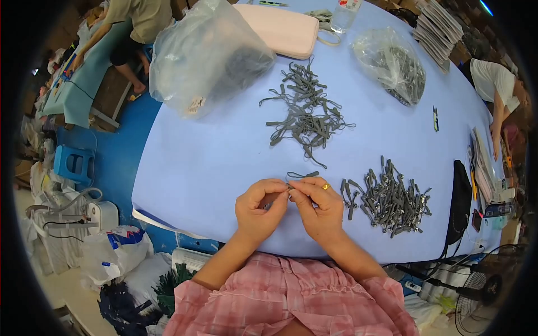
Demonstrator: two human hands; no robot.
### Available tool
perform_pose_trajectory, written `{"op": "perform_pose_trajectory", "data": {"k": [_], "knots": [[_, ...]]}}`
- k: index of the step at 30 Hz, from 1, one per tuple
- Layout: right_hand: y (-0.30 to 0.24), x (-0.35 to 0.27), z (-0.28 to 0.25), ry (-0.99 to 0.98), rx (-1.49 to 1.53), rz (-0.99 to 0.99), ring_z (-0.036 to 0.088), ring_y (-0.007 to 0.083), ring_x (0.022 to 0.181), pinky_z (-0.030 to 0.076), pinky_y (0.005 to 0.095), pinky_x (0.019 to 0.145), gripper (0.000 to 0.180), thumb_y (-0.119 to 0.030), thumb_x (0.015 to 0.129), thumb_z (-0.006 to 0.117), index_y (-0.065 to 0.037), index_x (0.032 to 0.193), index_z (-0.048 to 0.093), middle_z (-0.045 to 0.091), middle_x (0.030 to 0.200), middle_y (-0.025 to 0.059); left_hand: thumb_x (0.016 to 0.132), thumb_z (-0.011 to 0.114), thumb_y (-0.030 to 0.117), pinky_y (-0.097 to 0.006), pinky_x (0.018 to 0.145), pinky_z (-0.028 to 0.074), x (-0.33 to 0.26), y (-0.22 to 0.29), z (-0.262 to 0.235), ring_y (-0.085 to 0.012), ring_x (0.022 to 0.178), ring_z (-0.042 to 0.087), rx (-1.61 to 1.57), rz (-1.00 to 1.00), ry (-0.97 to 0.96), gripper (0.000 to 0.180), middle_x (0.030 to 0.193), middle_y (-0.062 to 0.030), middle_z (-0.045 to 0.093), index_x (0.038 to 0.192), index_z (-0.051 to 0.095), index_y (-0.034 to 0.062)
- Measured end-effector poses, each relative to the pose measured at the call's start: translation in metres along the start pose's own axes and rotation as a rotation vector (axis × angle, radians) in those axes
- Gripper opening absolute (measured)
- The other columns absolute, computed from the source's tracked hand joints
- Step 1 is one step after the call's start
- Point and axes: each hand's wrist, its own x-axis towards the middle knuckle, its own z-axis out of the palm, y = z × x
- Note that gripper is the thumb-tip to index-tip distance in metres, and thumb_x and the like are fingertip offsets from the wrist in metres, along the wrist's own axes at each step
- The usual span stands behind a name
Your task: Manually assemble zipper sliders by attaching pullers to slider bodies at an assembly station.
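My left hand (261, 208) and my right hand (319, 211) meet above the near part of the table. Thumbs and forefingers of both are pinched together on a small metal piece (290, 187), mostly hidden by the fingertips. Something small and shiny also shows in the curl of my left fingers. Just beyond the fingertips is a dark grey zipper pull (307, 175) with a cord loop. Farther off lies a loose pile of grey looped zipper pulls (311, 112). To the right of my right hand is another pile of grey pulls with metal ends (395, 199).
A blue-covered table (196, 162) carries a large clear plastic bag (196, 56), a pink case (286, 28), a bottle (344, 15) and a bag of grey pulls (395, 67). Small snips (435, 119) and a black pouch (459, 201) lie at right. Other people work at both sides.
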Motion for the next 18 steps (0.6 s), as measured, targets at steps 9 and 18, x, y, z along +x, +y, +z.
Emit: {"op": "perform_pose_trajectory", "data": {"k": [9, 18], "knots": [[-0.004, -0.004, -0.008, -0.134, 0.096, 0.085, 0.059, 0.0158, 0.069, 0.049, 0.0237, 0.061, 0.019, 0.007, 0.08, 0.056, -0.001, 0.096, 0.063, 0.058, 0.083, 0.0101, 0.081, 0.058, -0.006, -0.026, 0.075, 0.052, -0.005, -0.001, -0.014, -0.0168, 0.083, 0.062, -0.419, -0.395, -0.063, 0.018, 0.091, -0.0099, 0.06, 0.098, 0.056, -0.0048], [-0.004, -0.008, -0.02, -0.108, 0.152, 0.361, 0.056, 0.0087, 0.067, 0.045, 0.0199, 0.054, 0.009, 0.001, 0.084, 0.054, 0.001, 0.088, 0.062, 0.057, 0.084, 0.0052, 0.081, 0.055, -0.008, -0.024, 0.071, 0.053, -0.007, -0.001, -0.005, -0.0145, 0.079, 0.061, -0.171, -0.248, -0.015, 0.018, 0.101, -0.0083, 0.05, 0.098, 0.059, -0.0036]]}}
